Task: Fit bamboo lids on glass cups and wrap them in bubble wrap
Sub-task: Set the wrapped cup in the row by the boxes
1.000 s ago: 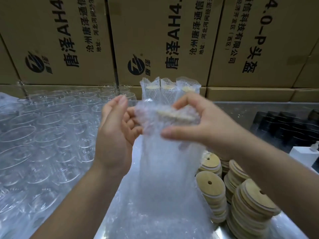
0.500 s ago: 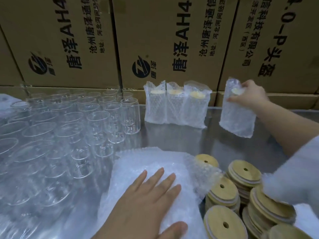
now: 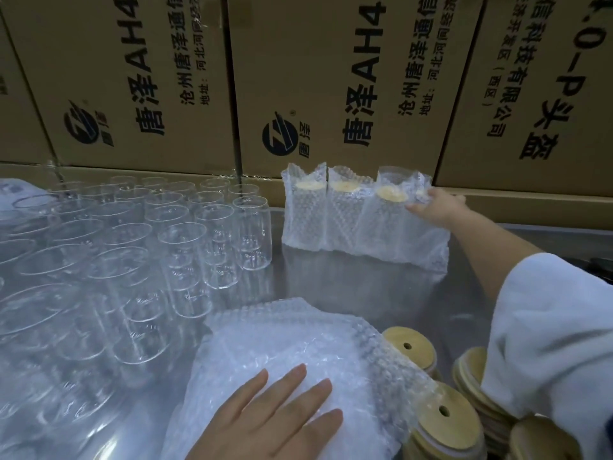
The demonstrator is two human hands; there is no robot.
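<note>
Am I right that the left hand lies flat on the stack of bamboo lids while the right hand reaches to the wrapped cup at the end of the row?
Not quite. The head view shows the left hand flat on the bubble wrap, not on the bamboo lids beside it. The right hand does reach to the wrapped cup at the row's end.

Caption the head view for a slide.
Right hand grips a wrapped cup beside a row of three; left hand rests flat on bubble wrap.
</note>
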